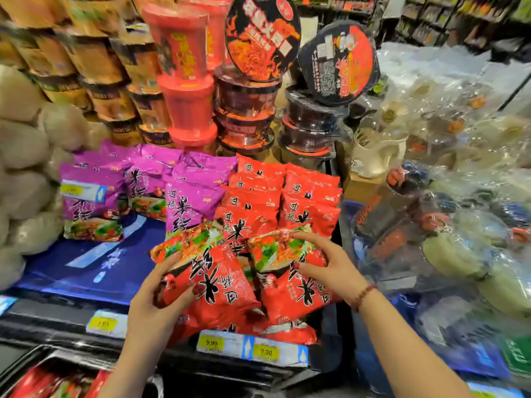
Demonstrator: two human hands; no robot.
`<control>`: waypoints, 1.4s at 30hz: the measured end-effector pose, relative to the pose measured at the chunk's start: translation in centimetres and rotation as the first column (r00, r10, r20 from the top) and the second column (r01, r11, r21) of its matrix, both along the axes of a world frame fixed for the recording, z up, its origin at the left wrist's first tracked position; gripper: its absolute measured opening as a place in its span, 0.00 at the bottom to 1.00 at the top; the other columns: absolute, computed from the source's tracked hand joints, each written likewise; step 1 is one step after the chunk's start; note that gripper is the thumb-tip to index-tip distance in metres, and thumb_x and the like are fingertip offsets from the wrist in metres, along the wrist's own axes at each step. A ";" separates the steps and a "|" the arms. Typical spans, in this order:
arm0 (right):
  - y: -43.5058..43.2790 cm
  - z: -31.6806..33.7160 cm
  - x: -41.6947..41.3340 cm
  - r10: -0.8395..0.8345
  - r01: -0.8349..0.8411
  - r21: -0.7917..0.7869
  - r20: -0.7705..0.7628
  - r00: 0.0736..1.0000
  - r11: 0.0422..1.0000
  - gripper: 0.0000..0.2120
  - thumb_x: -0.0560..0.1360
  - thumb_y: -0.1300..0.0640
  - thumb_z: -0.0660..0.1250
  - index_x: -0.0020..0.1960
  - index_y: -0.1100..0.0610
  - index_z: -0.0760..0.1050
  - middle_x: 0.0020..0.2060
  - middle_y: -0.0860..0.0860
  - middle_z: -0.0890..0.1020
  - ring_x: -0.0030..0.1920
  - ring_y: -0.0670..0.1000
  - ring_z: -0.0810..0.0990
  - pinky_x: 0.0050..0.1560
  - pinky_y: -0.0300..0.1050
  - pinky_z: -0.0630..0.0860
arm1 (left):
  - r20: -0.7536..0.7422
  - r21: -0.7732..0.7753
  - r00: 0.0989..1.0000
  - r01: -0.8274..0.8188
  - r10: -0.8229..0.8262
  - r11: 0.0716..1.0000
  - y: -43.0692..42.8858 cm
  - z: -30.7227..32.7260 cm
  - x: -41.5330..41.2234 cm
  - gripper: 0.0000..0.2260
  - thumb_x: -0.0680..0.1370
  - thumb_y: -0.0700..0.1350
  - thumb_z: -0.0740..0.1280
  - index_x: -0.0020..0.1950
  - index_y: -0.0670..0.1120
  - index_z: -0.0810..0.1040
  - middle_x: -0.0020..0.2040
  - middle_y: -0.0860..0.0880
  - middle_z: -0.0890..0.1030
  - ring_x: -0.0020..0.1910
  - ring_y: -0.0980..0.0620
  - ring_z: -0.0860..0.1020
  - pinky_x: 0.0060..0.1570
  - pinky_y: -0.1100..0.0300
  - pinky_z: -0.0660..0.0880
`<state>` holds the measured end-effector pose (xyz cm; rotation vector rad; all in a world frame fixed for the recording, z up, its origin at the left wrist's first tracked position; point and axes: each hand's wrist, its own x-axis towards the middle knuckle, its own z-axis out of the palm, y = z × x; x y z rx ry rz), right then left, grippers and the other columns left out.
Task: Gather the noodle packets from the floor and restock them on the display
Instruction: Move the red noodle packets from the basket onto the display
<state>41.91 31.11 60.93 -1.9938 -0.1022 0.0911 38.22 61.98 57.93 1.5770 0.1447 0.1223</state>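
**A:** Item one, largest: the display, blue-topped, with stock from 9 round to 3 o'clock. Any hazard?

**B:** Not from the shelf itself. Item two is the worry: stacked noodle bowls at 12 o'clock, in tall columns, with one bowl on top tipped on its edge. I'd judge a hard shove on the rows below could topple them.

**A:** Item three: shelved red packets in overlapped rows at 1 o'clock. Purple packets sit beside them at 10.

**B:** That's glossy film, laid like shingles. Push new stock in too firmly and the rows may ride up or spill into the purple.

**A:** Item four: two packets at the front edge, 6 o'clock. They are the left red packet and the right red packet.

**B:** Their print runs upside down compared with the rows behind, so they could end up shelved the wrong way round. They also hang over the front lip, and a loose grip could send them back to the floor.

**A:** Item five: the left hand at 7 o'clock has its fingers curled round its packet's edge. The right hand at 4 o'clock has fingers spread over its packet's top end, thumb pinching beneath.

**B:** Item six, smallest: price tags at 6 o'clock. Overhanging packets could hide them.
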 end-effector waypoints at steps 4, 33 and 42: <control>-2.2 2.8 3.3 0.309 -0.330 -0.163 -0.142 0.940 0.930 0.24 0.70 0.66 0.73 0.59 0.45 0.76 0.61 0.41 0.77 0.62 0.35 0.73 0.62 0.30 0.66 | -0.012 0.053 0.997 0.072 -0.072 0.996 -0.4 0.2 1.2 0.28 0.69 0.36 0.76 0.61 0.61 0.79 0.61 0.52 0.81 0.58 0.50 0.80 0.56 0.47 0.79; 2.2 -8.0 -2.0 -0.809 0.806 -0.078 -0.095 0.580 0.587 0.47 0.56 0.38 0.79 0.69 0.53 0.67 0.62 0.55 0.74 0.63 0.57 0.73 0.63 0.57 0.73 | 0.030 0.121 0.960 0.272 -0.277 0.955 0.3 1.1 5.6 0.28 0.70 0.33 0.75 0.62 0.59 0.77 0.61 0.63 0.77 0.60 0.71 0.73 0.60 0.57 0.71; 1.0 -5.0 -1.5 -0.739 0.713 0.219 0.064 0.670 0.666 0.11 0.71 0.68 0.72 0.40 0.54 0.76 0.28 0.45 0.76 0.29 0.38 0.72 0.32 0.30 0.69 | 0.017 0.082 0.957 0.286 -0.288 0.955 0.9 0.4 6.6 0.29 0.70 0.34 0.76 0.64 0.59 0.77 0.64 0.55 0.78 0.61 0.65 0.75 0.58 0.60 0.77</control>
